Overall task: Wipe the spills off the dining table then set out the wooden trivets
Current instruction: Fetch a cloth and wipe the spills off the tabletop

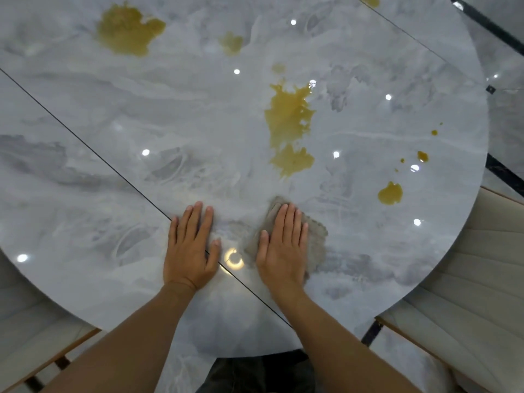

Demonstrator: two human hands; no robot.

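Note:
The round grey marble dining table (119, 177) carries yellow-brown spills. A big spill (289, 123) lies just beyond my right hand, another large one (124, 29) sits at the far left, and a small patch (232, 43) lies between them. A blob (390, 193) and some droplets (422, 156) dot the right side. My right hand (283, 245) presses flat on a grey cloth (316, 236) near the table's front edge. My left hand (191, 245) rests flat on the bare tabletop beside it, fingers apart. No wooden trivets are in view.
A beige padded chair (465, 293) stands at the table's right front. Another chair's edge (42, 353) shows at the lower left. Thin dark seams (85, 143) cross the tabletop. Glossy tiled floor (504, 66) with black strips lies beyond the right rim.

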